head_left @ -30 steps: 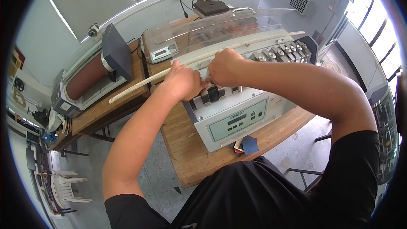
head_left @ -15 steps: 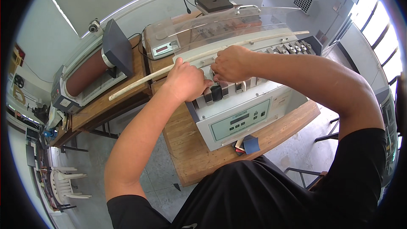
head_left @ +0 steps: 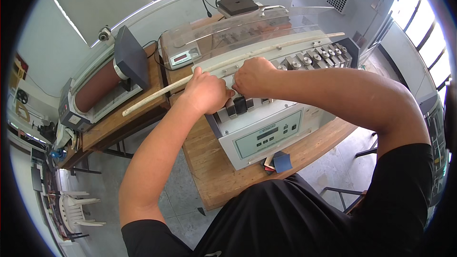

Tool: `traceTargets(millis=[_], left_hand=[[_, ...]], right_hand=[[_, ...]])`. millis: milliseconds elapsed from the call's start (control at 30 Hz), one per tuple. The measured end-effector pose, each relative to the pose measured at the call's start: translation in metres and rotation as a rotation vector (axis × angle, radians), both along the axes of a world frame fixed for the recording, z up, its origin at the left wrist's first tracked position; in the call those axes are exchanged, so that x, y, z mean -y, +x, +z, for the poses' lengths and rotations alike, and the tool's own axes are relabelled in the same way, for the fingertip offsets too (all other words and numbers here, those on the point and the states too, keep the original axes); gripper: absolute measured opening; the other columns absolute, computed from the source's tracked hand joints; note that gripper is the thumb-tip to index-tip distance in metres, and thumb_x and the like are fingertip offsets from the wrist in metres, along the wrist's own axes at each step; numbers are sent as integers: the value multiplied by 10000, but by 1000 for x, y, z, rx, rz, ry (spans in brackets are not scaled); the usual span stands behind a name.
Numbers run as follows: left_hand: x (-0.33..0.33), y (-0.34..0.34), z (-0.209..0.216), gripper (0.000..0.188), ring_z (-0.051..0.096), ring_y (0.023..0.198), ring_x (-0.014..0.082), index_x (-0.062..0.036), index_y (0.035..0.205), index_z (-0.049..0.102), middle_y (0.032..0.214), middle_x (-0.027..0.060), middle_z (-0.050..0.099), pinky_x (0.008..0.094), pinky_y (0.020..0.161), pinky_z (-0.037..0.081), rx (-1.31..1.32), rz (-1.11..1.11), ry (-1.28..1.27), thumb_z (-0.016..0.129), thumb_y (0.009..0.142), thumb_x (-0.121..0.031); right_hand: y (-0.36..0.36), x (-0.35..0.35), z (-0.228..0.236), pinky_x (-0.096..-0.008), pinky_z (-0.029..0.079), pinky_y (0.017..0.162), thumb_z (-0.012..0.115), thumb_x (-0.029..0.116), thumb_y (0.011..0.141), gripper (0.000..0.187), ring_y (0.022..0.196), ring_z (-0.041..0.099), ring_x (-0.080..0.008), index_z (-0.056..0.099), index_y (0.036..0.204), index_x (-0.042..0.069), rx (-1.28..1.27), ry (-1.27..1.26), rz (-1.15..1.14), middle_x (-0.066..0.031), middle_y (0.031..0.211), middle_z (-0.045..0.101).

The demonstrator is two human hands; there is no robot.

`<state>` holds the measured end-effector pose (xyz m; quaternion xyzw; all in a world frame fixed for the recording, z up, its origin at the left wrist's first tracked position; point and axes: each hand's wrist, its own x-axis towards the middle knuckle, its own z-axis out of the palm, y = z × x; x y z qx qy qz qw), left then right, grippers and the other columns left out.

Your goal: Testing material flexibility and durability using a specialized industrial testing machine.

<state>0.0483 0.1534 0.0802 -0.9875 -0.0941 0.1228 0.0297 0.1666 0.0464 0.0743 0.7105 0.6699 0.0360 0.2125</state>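
A bench-top testing machine with a row of metal clamps stands in front of me. My left hand is closed at the left end of the row, thumb pointing right. Close beside it, my right hand is curled down over the same end clamps. What the fingers of either hand grip is hidden. Just below them, a black piece of material sits at the clamps. Behind both hands a long pale rod runs across the machine and sticks out to the left.
A clear hinged cover is raised behind the clamps. To the left are a small scale and a machine with a brown roller. Coloured swatches lie on the wooden table's front edge. A drill press stands behind.
My right hand has shifted slightly left, closer to my left hand, and more of the right-hand clamps show. My left hand stays at the end clamps. The view has moved a little.
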Motion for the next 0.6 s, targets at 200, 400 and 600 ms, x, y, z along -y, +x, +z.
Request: traceTargets(millis=[200, 400, 600], left_hand=[[-4, 2, -2, 466, 628, 887, 287, -73, 841, 738, 812, 128, 696, 370, 924, 337, -26, 21, 19, 471, 983, -428], [-3, 8, 0, 474, 612, 945, 283, -73, 878, 726, 855, 120, 697, 386, 953, 334, -107, -6, -5, 438, 1004, -428], [-7, 9, 6, 494, 588, 1022, 282, -59, 913, 718, 950, 104, 703, 400, 960, 342, -201, -99, 58, 427, 1011, -446]], right_hand=[[-4, -4, 3, -400, 559, 682, 485, 376, 982, 384, 853, 705, -273, 735, 890, 99, -23, -13, -16, -83, 887, 727], [17, 7, 20, -434, 538, 828, 435, 392, 1009, 429, 1014, 668, -319, 680, 1117, 57, -364, 167, -211, -117, 1040, 706], [55, 66, 36, -437, 496, 850, 495, 410, 972, 421, 969, 646, -344, 614, 990, 7, -635, 544, -354, -169, 976, 684]])
